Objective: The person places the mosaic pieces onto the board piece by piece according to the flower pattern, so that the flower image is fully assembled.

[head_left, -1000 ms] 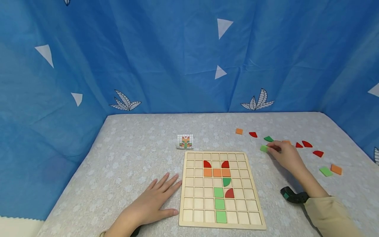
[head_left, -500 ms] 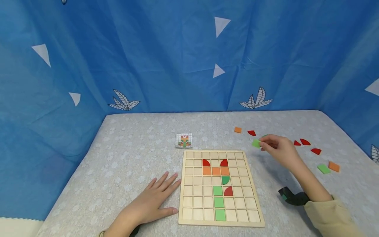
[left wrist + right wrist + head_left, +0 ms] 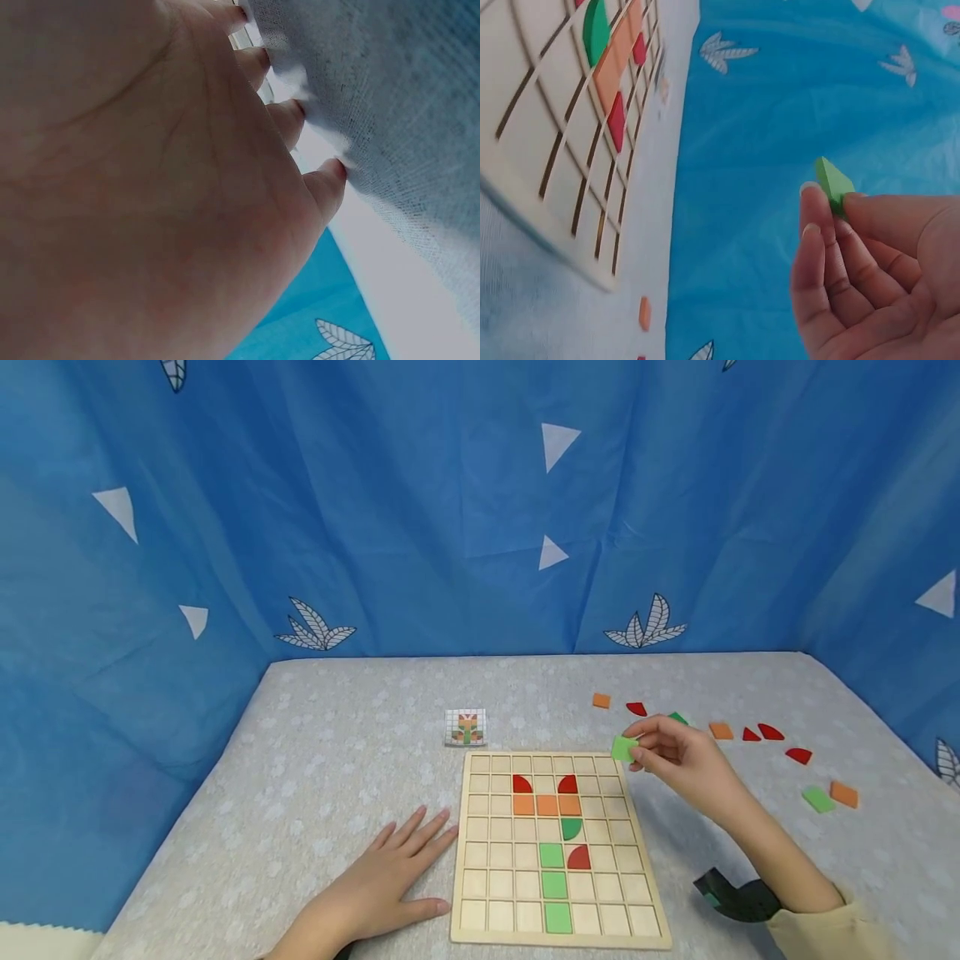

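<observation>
Between thumb and fingers, my right hand [image 3: 682, 764] pinches a light green square tile [image 3: 623, 748] near the far right corner of a wooden grid board [image 3: 487, 937]. The right wrist view shows the same green tile [image 3: 834, 184] raised off the table. My left hand [image 3: 378, 885] rests on the tablecloth with fingers spread, fingertips by the board's left edge. In the board's cells lie red quarter-circles [image 3: 567, 784], a row of orange squares [image 3: 547, 805], a dark green quarter-circle [image 3: 571, 828] and a column of light green squares [image 3: 554, 885].
A small printed pattern card [image 3: 466, 727] lies beyond the board. Loose pieces are scattered on the right: an orange square [image 3: 602, 701], red pieces [image 3: 798, 755], a light green square [image 3: 818, 799] and others. A blue curtain [image 3: 420, 527] hangs behind the table.
My right hand has lifted the light green square off the table and carried it left toward the board's far right corner. My left hand stays in place.
</observation>
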Tool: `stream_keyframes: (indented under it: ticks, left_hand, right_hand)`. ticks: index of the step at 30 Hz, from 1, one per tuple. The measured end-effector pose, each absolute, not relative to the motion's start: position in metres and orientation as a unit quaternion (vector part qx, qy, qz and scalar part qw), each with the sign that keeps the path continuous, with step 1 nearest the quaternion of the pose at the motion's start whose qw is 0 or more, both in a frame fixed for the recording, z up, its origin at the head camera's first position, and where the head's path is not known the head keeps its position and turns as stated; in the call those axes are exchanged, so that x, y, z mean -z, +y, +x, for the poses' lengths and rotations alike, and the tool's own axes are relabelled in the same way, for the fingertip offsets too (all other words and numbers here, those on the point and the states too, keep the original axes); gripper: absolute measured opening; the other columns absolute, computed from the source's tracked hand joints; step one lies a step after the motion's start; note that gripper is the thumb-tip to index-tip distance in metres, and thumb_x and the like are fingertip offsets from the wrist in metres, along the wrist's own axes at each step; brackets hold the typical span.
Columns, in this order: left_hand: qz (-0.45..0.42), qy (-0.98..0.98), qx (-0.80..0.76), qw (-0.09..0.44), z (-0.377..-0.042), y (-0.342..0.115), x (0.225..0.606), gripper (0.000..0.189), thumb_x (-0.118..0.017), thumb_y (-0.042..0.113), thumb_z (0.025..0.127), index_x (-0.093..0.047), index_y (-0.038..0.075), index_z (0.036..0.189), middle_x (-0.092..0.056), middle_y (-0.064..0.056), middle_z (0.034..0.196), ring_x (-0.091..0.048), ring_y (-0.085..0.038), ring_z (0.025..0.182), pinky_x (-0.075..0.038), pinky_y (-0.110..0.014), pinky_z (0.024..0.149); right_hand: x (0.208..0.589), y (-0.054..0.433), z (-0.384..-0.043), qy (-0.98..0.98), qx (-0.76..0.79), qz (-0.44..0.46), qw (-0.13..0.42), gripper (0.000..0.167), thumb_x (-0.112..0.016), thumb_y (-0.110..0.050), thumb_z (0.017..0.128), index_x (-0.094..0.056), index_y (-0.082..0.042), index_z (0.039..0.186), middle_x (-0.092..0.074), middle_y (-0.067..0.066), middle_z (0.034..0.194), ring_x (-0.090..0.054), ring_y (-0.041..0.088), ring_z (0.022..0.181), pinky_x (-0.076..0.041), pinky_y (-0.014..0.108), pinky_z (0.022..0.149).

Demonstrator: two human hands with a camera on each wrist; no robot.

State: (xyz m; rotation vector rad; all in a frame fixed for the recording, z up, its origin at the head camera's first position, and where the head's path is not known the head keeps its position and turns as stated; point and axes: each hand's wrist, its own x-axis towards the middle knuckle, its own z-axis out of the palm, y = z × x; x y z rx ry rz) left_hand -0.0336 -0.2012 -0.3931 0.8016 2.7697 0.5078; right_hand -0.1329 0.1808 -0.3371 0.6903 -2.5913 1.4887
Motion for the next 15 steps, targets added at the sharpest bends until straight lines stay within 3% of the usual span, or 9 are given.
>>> stream_keyframes:
  ticks: [8, 15]
  left_hand:
    - [0.276, 0.941, -0.169, 0.102, -0.032, -0.203, 0.396, 0.080, -0.042, 0.066, 0.086, -0.026, 0.020, 0.150, -0.015, -0.001, 0.155, -0.008, -0.030, 0.139, -0.015, -0.063, 0.102]
    - [0.279, 0.940, -0.174, 0.091, -0.034, -0.204, 0.395, 0.080, -0.043, 0.065, 0.087, -0.026, 0.019, 0.150, -0.014, -0.002, 0.155, -0.008, -0.030, 0.139, -0.016, -0.064, 0.101]
  right_hand:
    - [0.340, 0.178, -0.116, -0.818, -0.524, 0.238, 0.005, 0.021, -0.061, 0.005, 0.088, -0.058, 0.004, 0.108, -0.062, 0.012, 0.087, -0.065, 0.023, 0.071, -0.054, 0.031, 0.065]
    - [0.360, 0.178, -0.100, -0.801, -0.545, 0.241, -0.056, 0.016, -0.059, 0.002, 0.090, -0.058, 0.006, 0.105, -0.060, 0.014, 0.086, -0.065, 0.025, 0.070, -0.054, 0.037, 0.063]
